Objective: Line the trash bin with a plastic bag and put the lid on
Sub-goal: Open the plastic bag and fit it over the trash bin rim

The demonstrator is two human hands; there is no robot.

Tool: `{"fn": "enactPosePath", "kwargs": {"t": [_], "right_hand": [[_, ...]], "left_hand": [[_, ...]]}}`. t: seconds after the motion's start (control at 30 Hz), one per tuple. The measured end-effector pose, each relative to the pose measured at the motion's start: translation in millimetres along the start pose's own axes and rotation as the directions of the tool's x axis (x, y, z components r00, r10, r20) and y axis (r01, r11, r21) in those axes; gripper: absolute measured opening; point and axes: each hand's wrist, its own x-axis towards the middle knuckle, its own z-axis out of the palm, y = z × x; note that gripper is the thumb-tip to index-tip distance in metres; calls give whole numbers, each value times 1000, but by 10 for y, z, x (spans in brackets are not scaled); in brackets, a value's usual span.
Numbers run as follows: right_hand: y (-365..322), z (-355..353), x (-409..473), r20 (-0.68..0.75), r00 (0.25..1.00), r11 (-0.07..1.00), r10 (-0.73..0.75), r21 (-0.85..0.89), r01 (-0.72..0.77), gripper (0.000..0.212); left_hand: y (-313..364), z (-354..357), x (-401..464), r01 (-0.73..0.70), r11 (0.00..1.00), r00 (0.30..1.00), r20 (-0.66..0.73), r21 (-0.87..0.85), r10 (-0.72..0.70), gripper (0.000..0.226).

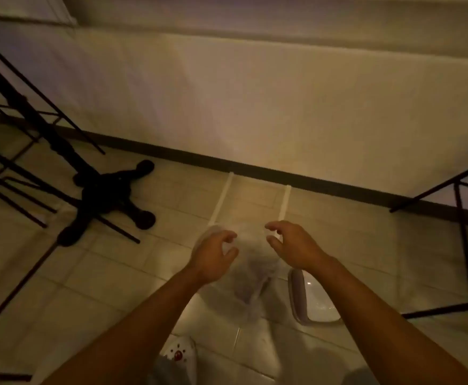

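A thin translucent plastic bag (pixel 251 276) hangs blurred between my two hands above the tiled floor. My left hand (pixel 213 255) curls around the bag's upper left edge. My right hand (pixel 295 245) holds its fingers bent at the upper right edge, a small gap between fingers and thumb. On the floor to the right, partly under my right forearm, lies a white oval piece with a grey rim (pixel 296 295). Whether that piece is the bin or its lid, I cannot tell.
A black swivel-chair base (pixel 110 195) and a black metal frame (pixel 27 115) stand at the left. Black table legs (pixel 463 234) are at the right. Two white strips (pixel 284 201) run toward the wall's dark skirting. A white thing with a red mark (pixel 178 354) sits at the bottom.
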Motion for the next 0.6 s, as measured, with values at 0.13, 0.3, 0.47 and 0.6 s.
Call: {"fn": "enactPosePath", "kwargs": {"t": [0.13,0.3,0.47,0.6], "right_hand": [[400,456,286,12,1000,999,-28,-26,28,43],[872,894,390,4,1000,1000,-11,-9,11,41],[1025,1078,330,-7,999,999,-42,6,42,38],[1008,1082,393,-13,994,994,-108,-13,108,37]], "left_hand": [[-327,551,229,41,998,999,-26,48,-40,46],[-618,1282,167,-30,966,997,-58,256,47,59],[-677,1709,42,-44,861,998,62,506,14,83],[-741,1802,129,-11,872,1000,-19,490,24,83]]}}
